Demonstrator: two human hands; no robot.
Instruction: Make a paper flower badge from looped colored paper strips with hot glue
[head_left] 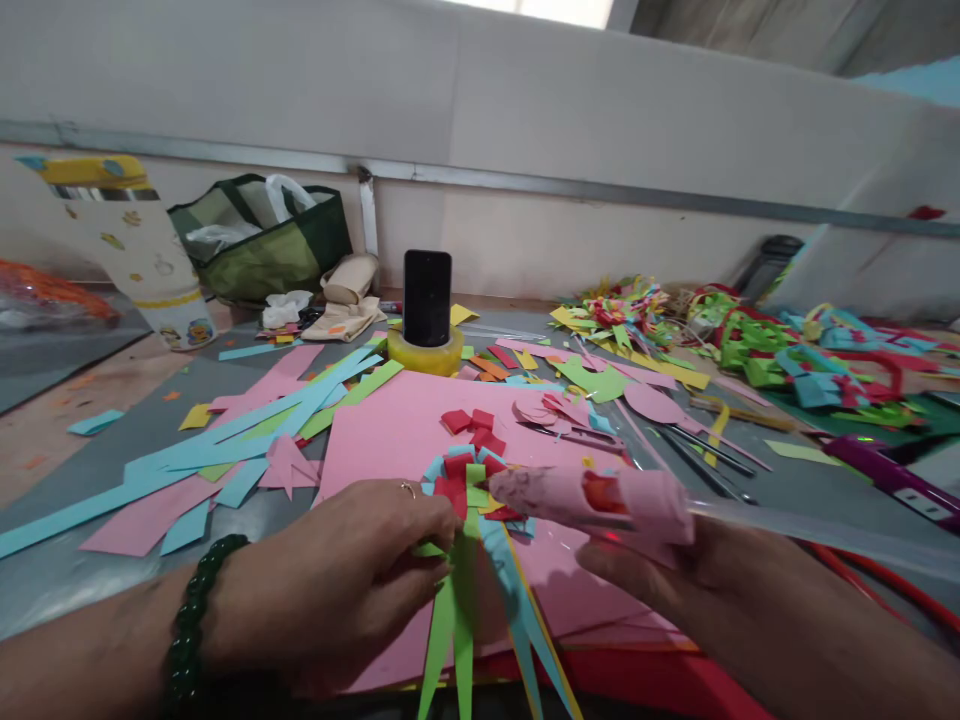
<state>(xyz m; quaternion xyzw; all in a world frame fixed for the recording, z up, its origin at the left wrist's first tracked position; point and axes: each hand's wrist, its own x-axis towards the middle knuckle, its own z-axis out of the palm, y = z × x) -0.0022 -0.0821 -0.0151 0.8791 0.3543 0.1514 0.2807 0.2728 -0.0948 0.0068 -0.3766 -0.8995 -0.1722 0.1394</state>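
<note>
My left hand (pixel 360 570), with a green bead bracelet at the wrist, pinches a green paper strip (pixel 465 580) in front of me. Folded red and blue paper pieces (pixel 456 465) cluster at the strip's upper end, over a pink paper sheet (pixel 382 420). My right hand (pixel 720 590) is wrapped round a pink-covered glue gun (pixel 585 495); a clear glue stick runs out of its back. The gun's nozzle points left, close to the green fold; whether it touches, I cannot tell. Blue strips (pixel 517 590) with yellow edges hang down between my hands.
Behind the sheet a phone (pixel 427 295) stands in a roll of yellow tape (pixel 405 352). Loose paper strips (pixel 225 440) cover the left side. Scissors (pixel 577 437) and tweezers (pixel 709 465) lie on the right, near a purple glue gun (pixel 892 480). Finished-looking paper pieces (pixel 772 350) are heaped at the back right.
</note>
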